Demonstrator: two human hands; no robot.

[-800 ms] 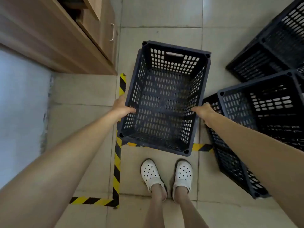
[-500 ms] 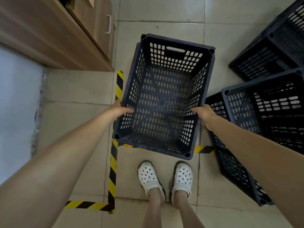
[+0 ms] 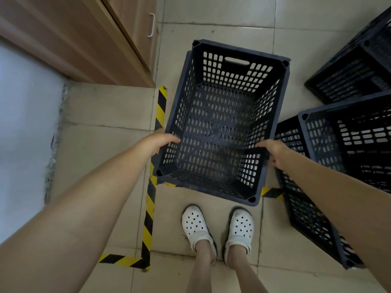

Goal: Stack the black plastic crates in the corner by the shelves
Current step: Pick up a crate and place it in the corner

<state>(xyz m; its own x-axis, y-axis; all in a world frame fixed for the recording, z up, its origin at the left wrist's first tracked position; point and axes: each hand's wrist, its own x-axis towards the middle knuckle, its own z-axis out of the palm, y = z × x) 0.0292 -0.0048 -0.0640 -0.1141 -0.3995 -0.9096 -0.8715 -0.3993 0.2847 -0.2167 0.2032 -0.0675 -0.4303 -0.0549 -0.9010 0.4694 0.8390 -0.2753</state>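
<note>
Tiled floor [image 3: 211, 13], striped tape [image 3: 149, 208] underneath. Left hand [image 3: 155, 140] and right hand [image 3: 273, 151] clamped on opposite long rims of black crate [image 3: 222, 123] between them. Probably light, rigid, perforated; best gripped at rims. More crates [image 3: 349, 144] just beyond right hand.

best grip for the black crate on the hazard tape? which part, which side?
Grip the black crate by the top rims of its two long walls, from left and right, as the left hand and right hand do now. It sits open side up, with a stiff rim all round. The handle slot in the far short wall is an alternative.
</note>
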